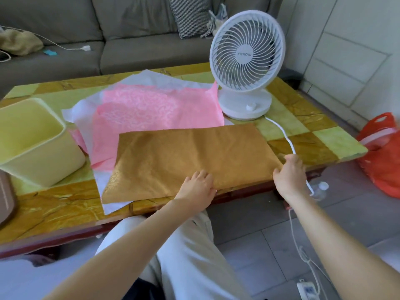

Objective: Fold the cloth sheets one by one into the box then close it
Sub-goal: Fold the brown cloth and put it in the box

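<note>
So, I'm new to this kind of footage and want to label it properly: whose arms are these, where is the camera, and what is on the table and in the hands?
There is no machine here. The two bare arms belong to a person, and the single camera is worn on their head, looking forward and down. On the table a gold cloth lies partly over a pink sheet and a white sheet. An open yellow box stands to the left and a white fan behind. The left hand rests flat on the gold cloth's near edge. The right hand pinches its near right corner.
</note>
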